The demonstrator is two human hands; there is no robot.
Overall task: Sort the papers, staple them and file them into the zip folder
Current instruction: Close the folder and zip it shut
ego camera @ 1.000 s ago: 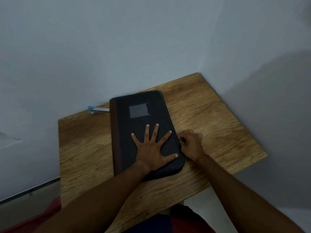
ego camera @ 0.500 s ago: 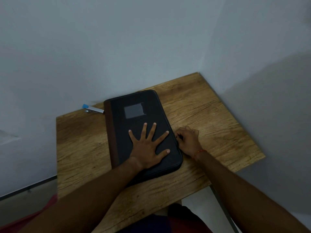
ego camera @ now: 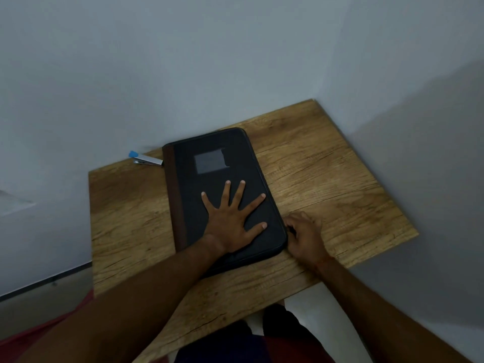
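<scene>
Wood-grain table [ego camera: 327, 179], seen from a head-worn camera looking down, fills the middle of the picture. It stands pushed into a corner where two plain pale grey walls [ego camera: 183, 61] meet. The light is dim.

A black zip folder [ego camera: 235, 142] lies closed and flat on the table, nearer the left edge than the right, reaching from near the far edge almost to the near edge. A brown spine [ego camera: 174, 195] runs down its left side, and a grey rectangular patch [ego camera: 210, 161] sits on the far half of the cover.

A silver stapler [ego camera: 146, 159] with a blue end lies at the table's far edge, just beside the folder's far left corner.

The left hand [ego camera: 230, 226] rests palm down on the near half of the cover, wide open, with its fingers [ego camera: 237, 195] straight and spread.

The right hand [ego camera: 305, 237] rests on the table against the folder's right edge, close to its near right corner. Its fingers are curled in toward that edge; whether they pinch anything there cannot be told.
</scene>
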